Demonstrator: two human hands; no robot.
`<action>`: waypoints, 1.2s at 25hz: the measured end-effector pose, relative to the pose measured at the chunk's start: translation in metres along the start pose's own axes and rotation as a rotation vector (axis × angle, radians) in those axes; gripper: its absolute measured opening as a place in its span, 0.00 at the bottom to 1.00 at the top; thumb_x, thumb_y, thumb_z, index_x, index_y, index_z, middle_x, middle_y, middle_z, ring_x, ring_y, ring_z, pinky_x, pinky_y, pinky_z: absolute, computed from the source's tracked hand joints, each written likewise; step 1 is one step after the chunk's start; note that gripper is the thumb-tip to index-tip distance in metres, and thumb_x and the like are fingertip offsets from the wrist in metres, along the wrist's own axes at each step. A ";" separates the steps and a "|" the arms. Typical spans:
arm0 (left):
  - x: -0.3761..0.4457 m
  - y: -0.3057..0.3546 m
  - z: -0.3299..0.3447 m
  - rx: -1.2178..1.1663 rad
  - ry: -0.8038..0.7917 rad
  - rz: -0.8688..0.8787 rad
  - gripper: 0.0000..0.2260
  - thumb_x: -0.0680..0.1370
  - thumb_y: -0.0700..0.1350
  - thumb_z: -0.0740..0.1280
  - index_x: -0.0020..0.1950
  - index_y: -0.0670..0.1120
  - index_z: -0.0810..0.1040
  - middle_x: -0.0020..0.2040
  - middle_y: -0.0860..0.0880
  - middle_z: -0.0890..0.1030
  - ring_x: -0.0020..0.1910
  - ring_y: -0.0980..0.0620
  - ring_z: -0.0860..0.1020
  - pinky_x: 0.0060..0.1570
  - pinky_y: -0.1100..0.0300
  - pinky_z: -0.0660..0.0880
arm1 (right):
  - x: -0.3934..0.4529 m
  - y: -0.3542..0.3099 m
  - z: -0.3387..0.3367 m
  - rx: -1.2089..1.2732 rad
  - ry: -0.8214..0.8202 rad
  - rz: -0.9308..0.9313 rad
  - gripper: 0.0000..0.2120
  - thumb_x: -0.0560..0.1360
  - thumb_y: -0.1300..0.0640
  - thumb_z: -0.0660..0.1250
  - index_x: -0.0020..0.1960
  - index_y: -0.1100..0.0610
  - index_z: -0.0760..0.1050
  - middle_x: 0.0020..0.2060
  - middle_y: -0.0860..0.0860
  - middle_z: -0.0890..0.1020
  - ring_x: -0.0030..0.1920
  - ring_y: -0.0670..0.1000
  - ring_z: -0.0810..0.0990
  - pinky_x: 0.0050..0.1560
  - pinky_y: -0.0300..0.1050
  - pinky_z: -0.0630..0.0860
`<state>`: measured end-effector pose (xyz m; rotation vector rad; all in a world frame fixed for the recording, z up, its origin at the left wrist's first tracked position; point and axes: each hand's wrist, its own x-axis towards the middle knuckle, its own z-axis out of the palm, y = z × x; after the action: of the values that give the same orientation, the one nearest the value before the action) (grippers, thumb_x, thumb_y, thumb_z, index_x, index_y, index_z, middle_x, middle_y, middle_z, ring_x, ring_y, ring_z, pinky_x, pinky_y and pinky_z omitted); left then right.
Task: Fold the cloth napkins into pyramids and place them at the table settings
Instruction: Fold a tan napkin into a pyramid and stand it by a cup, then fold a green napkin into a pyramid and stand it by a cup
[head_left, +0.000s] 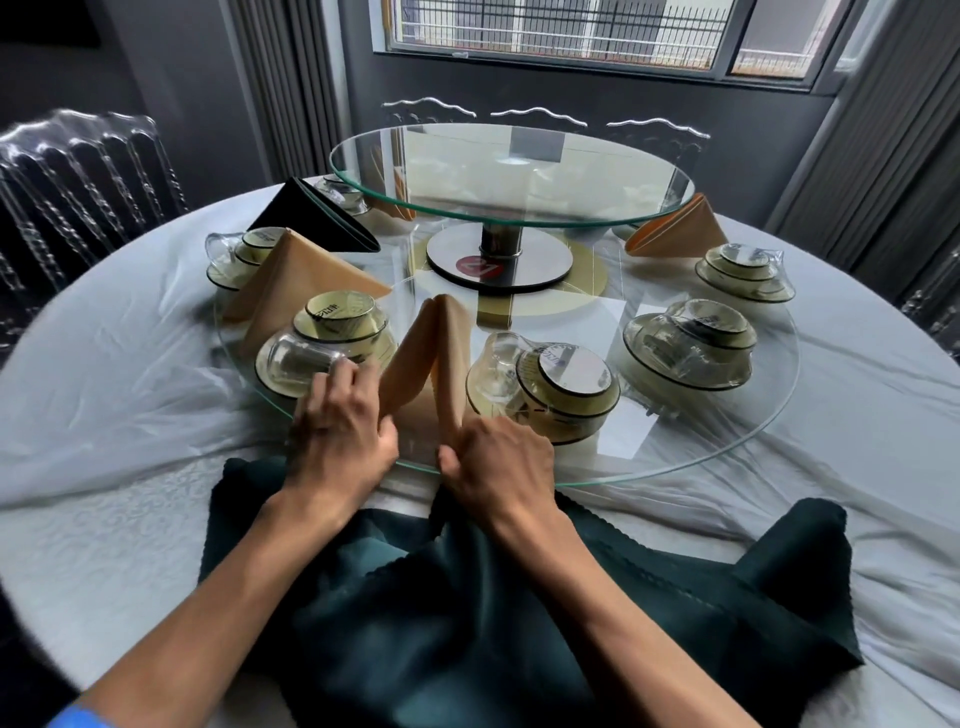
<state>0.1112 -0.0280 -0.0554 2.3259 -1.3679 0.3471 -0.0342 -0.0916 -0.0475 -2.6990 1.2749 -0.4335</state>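
As we stand the tan napkin (434, 358) at six o'clock on the glass turntable (727, 447), left hand (340, 431) and right hand (498, 462) pinch its base corners; ease them evenly apart.

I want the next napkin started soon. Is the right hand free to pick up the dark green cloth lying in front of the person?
Probably not yet. The right hand grips one lower corner of the tan napkin, and the left hand holds the other. The dark green cloth lies uncovered right under the wrists, so letting go comes first.

Peach napkin (435, 358) base hidden behind both hands; green cloths (519, 613) cut off at bottom edge; bowl print unreadable.
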 end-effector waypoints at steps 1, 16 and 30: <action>-0.010 0.005 -0.004 -0.008 0.059 0.076 0.17 0.70 0.42 0.71 0.58 0.42 0.78 0.50 0.42 0.79 0.47 0.39 0.77 0.48 0.47 0.76 | -0.005 0.006 0.001 0.023 0.025 -0.028 0.14 0.78 0.44 0.61 0.51 0.53 0.77 0.45 0.54 0.82 0.48 0.58 0.81 0.42 0.48 0.69; -0.046 0.029 -0.012 0.116 -0.514 0.086 0.26 0.84 0.58 0.48 0.78 0.45 0.62 0.80 0.47 0.59 0.79 0.52 0.56 0.76 0.50 0.50 | -0.039 0.174 -0.049 -0.126 -0.237 0.200 0.26 0.82 0.43 0.55 0.75 0.56 0.64 0.77 0.53 0.63 0.74 0.54 0.63 0.72 0.49 0.60; -0.059 0.060 -0.048 -0.215 -0.257 0.120 0.18 0.79 0.47 0.64 0.69 0.48 0.77 0.71 0.51 0.74 0.68 0.48 0.74 0.67 0.56 0.68 | -0.050 0.099 -0.029 -0.147 -0.260 0.070 0.24 0.78 0.37 0.55 0.64 0.52 0.71 0.66 0.51 0.73 0.68 0.56 0.69 0.61 0.55 0.68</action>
<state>0.0299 0.0143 -0.0239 2.1712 -1.5831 -0.0668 -0.1458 -0.1160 -0.0527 -2.7036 1.3669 0.0209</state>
